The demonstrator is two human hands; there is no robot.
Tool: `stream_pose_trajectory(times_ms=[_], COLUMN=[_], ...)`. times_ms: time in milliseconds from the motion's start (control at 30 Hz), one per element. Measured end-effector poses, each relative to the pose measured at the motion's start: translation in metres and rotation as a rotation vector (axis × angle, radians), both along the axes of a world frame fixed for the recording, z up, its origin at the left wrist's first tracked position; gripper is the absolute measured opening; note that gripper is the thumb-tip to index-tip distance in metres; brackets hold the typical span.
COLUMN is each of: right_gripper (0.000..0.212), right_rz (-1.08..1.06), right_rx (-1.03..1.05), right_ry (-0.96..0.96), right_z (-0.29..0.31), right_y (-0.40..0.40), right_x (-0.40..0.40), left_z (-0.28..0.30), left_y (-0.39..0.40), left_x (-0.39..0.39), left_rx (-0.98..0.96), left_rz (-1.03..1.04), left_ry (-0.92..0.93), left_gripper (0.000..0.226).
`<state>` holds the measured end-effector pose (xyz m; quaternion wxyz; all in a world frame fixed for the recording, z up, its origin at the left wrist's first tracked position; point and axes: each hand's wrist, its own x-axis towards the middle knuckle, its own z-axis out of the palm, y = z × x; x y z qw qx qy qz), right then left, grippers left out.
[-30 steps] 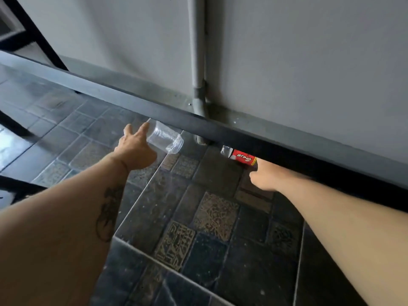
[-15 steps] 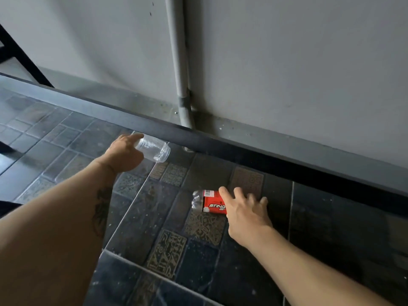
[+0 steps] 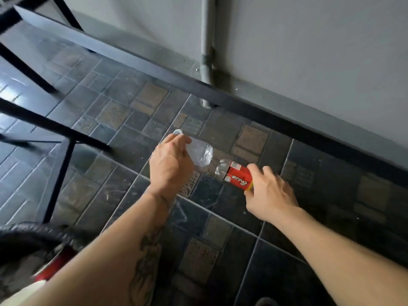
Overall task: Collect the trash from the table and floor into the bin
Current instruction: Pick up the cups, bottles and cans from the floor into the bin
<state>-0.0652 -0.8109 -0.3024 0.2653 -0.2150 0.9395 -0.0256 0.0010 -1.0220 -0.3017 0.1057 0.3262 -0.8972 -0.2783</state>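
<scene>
My left hand (image 3: 171, 165) grips a clear plastic cup (image 3: 199, 153), held on its side above the tiled floor. My right hand (image 3: 270, 193) holds a plastic bottle with a red "Sting" label (image 3: 237, 175), fingers and thumb curled round its right end. The bottle's clear end points left, close to the cup's base. At the lower left the black-lined rim of a bin (image 3: 24, 235) shows, with something red and white inside it; my left forearm hides part of it.
A black metal bar (image 3: 154, 69) runs diagonally above the floor in front of the grey wall. A grey pipe (image 3: 207, 49) drops down the wall behind it. Black furniture legs (image 3: 59, 171) stand at the left over the dark patterned tiles.
My right hand has closed round the bottle and drawn it away from the bar. My left hand with the cup has come nearer the bottle. The view has swung, bringing the bin in.
</scene>
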Motion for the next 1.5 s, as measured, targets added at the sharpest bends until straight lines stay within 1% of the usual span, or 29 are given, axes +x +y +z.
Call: stream_pose_trajectory(times_ms=[67, 133, 200, 267, 333, 433, 533, 667, 767, 833, 867, 967, 1100, 1133, 1233, 1300, 1367, 1433, 1467, 1500], right_gripper=[0.057, 0.048, 0.045, 0.040, 0.031, 0.029, 0.037, 0.037, 0.036, 0.039, 0.042, 0.052, 0.056, 0.057, 0.059, 0.063, 0.062, 0.056, 0.056, 0.060], right_rz=[-0.115, -0.208, -0.286, -0.332, -0.342, -0.342, -0.306, -0.211, -0.105, -0.047, -0.009, 0.003, 0.034, 0.044, 0.084, 0.048, -0.003, 0.007, 0.024, 0.046], right_rx=[-0.044, -0.041, -0.060, -0.122, -0.152, -0.194, -0.282, -0.378, -0.333, -0.290, -0.258, -0.176, -0.118, -0.089, 0.053, 0.097, 0.065, 0.008, -0.030, -0.072], right_ry=[-0.083, -0.148, -0.233, -0.344, -0.392, -0.439, -0.489, -0.517, -0.532, -0.484, -0.456, -0.385, -0.317, -0.326, -0.402, -0.435, -0.406, -0.344, -0.320, -0.314], right_z=[0.024, 0.048, 0.073, 0.097, 0.119, 0.152, 0.181, 0.215, 0.224, 0.219, 0.216, 0.206, 0.196, 0.193, 0.182, 0.179, 0.180, 0.183, 0.184, 0.186], right_y=[0.013, 0.024, 0.027, 0.026, 0.021, 0.004, -0.022, -0.072, -0.116, -0.136, -0.142, -0.147, -0.165, -0.170, -0.177, -0.179, -0.180, -0.179, -0.178, -0.178], right_x=[0.021, 0.047, 0.075, 0.104, 0.133, 0.174, 0.202, 0.224, 0.237, 0.249, 0.255, 0.266, 0.266, 0.266, 0.266, 0.263, 0.260, 0.256, 0.253, 0.251], left_z=[0.030, 0.068, 0.107, 0.142, 0.169, 0.200, 0.221, 0.242, 0.246, 0.243, 0.241, 0.227, 0.201, 0.195, 0.178, 0.171, 0.169, 0.169, 0.170, 0.170], left_y=[0.021, 0.044, 0.063, 0.078, 0.088, 0.090, 0.078, 0.045, 0.019, 0.005, 0.001, 0.001, 0.014, 0.016, 0.015, 0.012, 0.012, 0.014, 0.014, 0.013], left_x=[0.029, 0.063, 0.098, 0.137, 0.181, 0.241, 0.285, 0.324, 0.343, 0.355, 0.361, 0.371, 0.380, 0.382, 0.389, 0.391, 0.393, 0.393, 0.393, 0.392], left_rx=[0.050, 0.129, 0.195, 0.243, 0.262, 0.268, 0.198, 0.028, -0.075, -0.126, -0.144, -0.159, -0.099, -0.080, -0.039, -0.018, -0.039, -0.091, -0.130, -0.167], left_rz=[0.008, 0.035, 0.049, 0.067, 0.119, 0.312, 0.436, 0.533, 0.652, 0.655, 0.644, 0.541, 0.314, 0.257, 0.067, -0.038, -0.111, -0.167, -0.179, -0.182], left_ry=[0.020, 0.044, 0.106, 0.184, 0.229, 0.277, 0.300, 0.324, 0.261, 0.186, 0.145, -0.005, -0.269, -0.327, -0.461, -0.547, -0.599, -0.623, -0.628, -0.626], left_gripper=[0.042, 0.051, 0.056, 0.056, 0.052, 0.041, 0.040, 0.038, 0.042, 0.046, 0.047, 0.049, 0.056, 0.055, 0.041, 0.035, 0.030, 0.029, 0.028, 0.027])
